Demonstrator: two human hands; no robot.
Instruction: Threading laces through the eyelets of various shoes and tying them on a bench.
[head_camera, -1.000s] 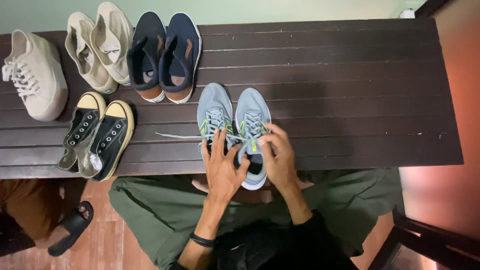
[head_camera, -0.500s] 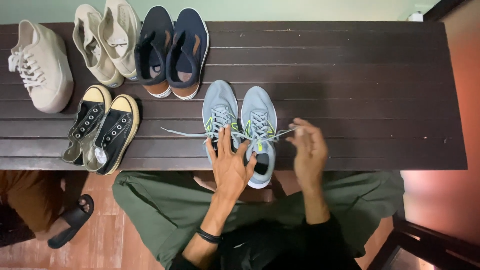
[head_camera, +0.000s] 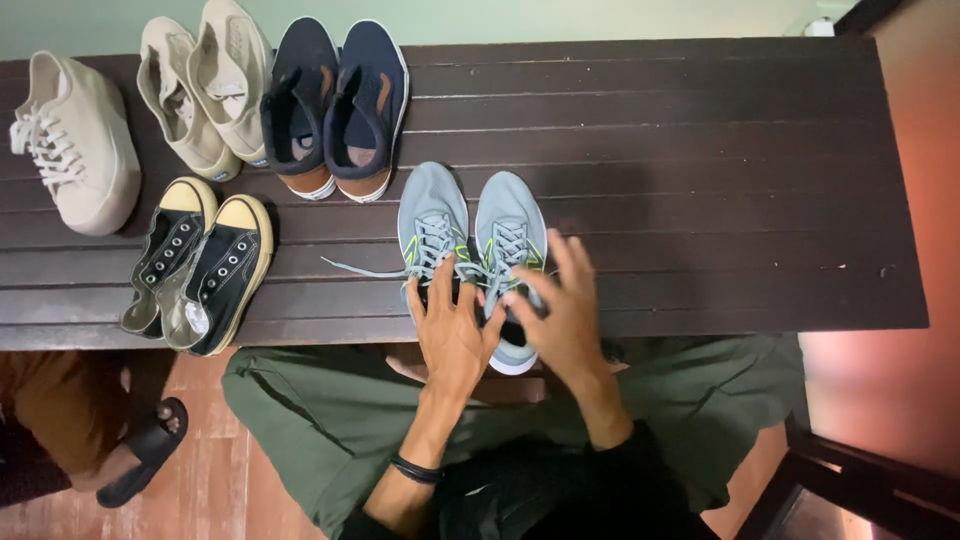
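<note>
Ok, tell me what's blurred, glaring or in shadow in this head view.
Head view: the right hand is smeared by motion blur over the grey sneakers; the left hand is sharper. The dark wooden bench shows a soft sheen, no hard glare. The floor below lies in shadow.

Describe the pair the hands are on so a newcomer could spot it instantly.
On the dark slatted wooden table, look at the near edge, just right of the black lace-ups with yellow toe caps. The grey running shoes lie there under the left hand and right hand. They alone have grey laces with neon-yellow accents, one lace trailing left.
</note>
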